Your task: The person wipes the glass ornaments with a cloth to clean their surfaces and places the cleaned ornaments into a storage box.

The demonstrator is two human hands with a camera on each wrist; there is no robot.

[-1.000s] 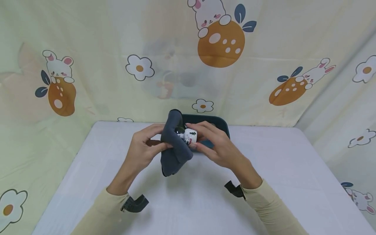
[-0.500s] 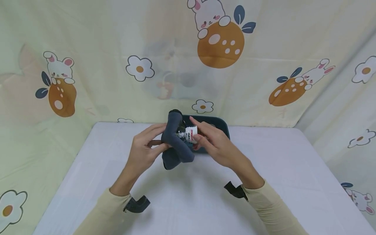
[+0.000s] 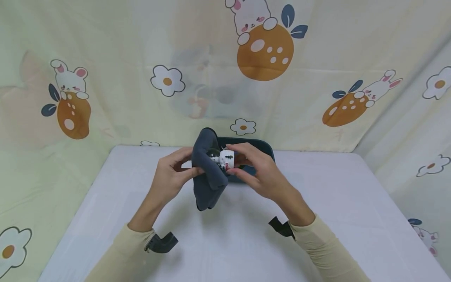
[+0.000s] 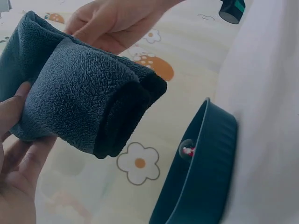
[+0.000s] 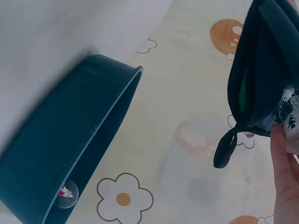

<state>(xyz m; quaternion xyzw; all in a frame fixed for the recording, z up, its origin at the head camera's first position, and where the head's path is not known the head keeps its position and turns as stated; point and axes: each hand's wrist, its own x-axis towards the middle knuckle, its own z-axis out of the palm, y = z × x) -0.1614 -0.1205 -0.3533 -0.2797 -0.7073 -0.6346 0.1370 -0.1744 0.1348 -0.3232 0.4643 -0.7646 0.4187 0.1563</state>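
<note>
In the head view, my left hand (image 3: 170, 170) grips a dark blue-grey towel (image 3: 211, 182), thumb in front and fingers behind. The folded towel wraps around the glass ball of a small snow globe, mostly hiding it. My right hand (image 3: 262, 170) pinches the globe's white printed base (image 3: 227, 158) between thumb and fingers; the base points right. From the left wrist, the towel (image 4: 79, 88) covers the globe completely. The right wrist view catches part of the snow globe (image 5: 292, 109) against the towel, which has a hanging loop (image 5: 225, 149).
Behind the hands a dark teal basin (image 3: 266, 148) stands at the table's back edge. Inside it lies another clear globe (image 5: 67, 193) with a red and white figure. The white table (image 3: 317, 188) meets a patterned curtain (image 3: 123, 78) at the back.
The globe's base has turned between my right fingers: its lettering faced forward half a second ago, now a tree print shows. My raised right forefinger has come back down onto it.
</note>
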